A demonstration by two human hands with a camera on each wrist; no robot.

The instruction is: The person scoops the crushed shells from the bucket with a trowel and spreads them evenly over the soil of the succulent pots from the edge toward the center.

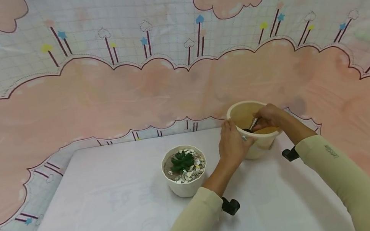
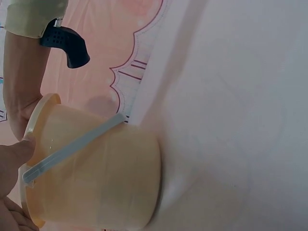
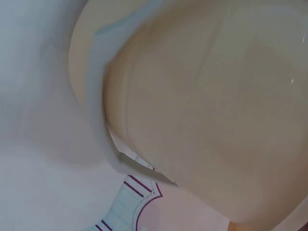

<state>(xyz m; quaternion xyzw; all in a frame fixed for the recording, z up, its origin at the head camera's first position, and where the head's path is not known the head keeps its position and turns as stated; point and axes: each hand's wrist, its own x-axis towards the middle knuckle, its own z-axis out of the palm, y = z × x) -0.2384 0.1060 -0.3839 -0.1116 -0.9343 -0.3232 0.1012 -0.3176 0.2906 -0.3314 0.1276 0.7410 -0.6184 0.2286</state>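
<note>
The cream bucket (image 1: 261, 144), right of centre in the head view, should prove light, stiff and smooth, best held by its rim. The left hand (image 1: 232, 142) grips there; the right hand's (image 1: 268, 116) fingers apparently pinch a slim silver tool (image 1: 253, 123), partly hidden.

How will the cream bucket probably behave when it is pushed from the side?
The bucket should probably stay stiff: its round outline shows no sag. Narrowing downward, it may tip. The handle hangs at its side, so it could swing.
</note>
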